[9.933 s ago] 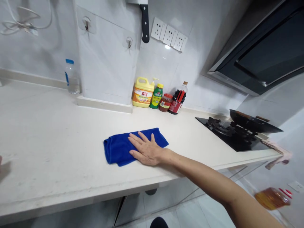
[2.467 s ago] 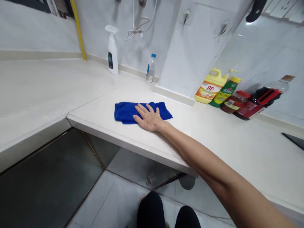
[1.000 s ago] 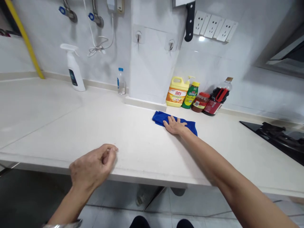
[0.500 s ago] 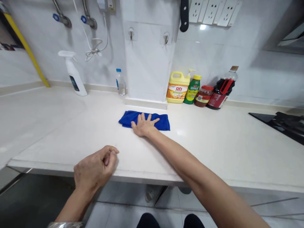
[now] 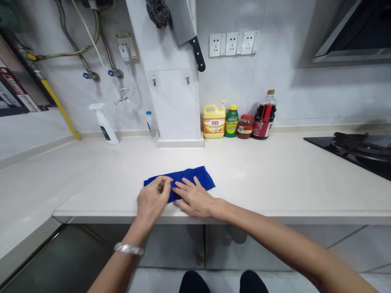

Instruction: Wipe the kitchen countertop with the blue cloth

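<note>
A folded blue cloth (image 5: 195, 176) lies on the white countertop near its front edge. My right hand (image 5: 195, 198) rests palm down on the cloth's near side, fingers stretched out and slightly spread. Just left of it, my left hand (image 5: 153, 198) is over the cloth's left part, thumb and index finger pinched together and the other fingers curled. Whether anything is between those fingertips cannot be made out. A silver bracelet (image 5: 129, 248) circles the left wrist.
Along the wall stand a white spray bottle (image 5: 106, 127), a small clear bottle (image 5: 152, 127), a yellow detergent jug (image 5: 213, 125), a green bottle (image 5: 231, 123), a red-lidded jar (image 5: 245, 127) and a dark sauce bottle (image 5: 263, 120). A black stove (image 5: 360, 148) is right; a cleaver (image 5: 186, 30) hangs above.
My right hand and the cloth have come nearer the counter's front edge, and the cloth is tilted differently. My left hand has moved right, onto the cloth. The view has shifted up.
</note>
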A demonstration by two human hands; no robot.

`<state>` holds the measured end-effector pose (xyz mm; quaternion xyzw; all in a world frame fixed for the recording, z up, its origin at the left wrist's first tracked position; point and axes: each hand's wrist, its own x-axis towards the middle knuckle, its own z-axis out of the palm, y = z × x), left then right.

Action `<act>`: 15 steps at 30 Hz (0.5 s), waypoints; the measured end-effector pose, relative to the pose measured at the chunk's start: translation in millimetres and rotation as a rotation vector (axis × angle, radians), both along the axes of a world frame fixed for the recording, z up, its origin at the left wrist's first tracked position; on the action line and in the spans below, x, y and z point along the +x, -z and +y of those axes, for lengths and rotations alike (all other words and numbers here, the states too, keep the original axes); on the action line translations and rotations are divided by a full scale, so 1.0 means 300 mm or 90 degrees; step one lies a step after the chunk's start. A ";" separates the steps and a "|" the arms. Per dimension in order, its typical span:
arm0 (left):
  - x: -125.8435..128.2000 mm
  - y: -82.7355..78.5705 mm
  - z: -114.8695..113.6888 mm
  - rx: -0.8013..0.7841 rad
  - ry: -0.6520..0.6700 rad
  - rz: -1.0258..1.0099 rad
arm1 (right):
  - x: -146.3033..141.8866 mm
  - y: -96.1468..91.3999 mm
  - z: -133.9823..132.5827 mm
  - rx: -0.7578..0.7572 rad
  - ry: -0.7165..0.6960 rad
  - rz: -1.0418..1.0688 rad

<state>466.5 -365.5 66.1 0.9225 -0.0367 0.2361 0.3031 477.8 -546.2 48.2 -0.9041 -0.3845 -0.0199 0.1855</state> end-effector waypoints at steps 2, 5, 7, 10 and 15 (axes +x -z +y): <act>0.053 0.021 -0.059 0.152 0.041 -0.021 | -0.060 0.019 -0.123 0.042 -0.026 -0.043; 0.112 0.061 -0.100 0.292 0.094 0.054 | -0.154 0.051 -0.334 0.080 0.018 -0.123; 0.113 0.076 -0.109 0.335 0.104 0.148 | -0.212 0.073 -0.479 0.069 0.079 -0.151; 0.068 0.075 -0.122 0.388 0.120 0.218 | -0.277 0.109 -0.657 0.066 0.196 -0.164; 0.037 0.062 -0.141 0.411 0.176 0.253 | -0.302 0.193 -0.742 0.064 0.278 -0.213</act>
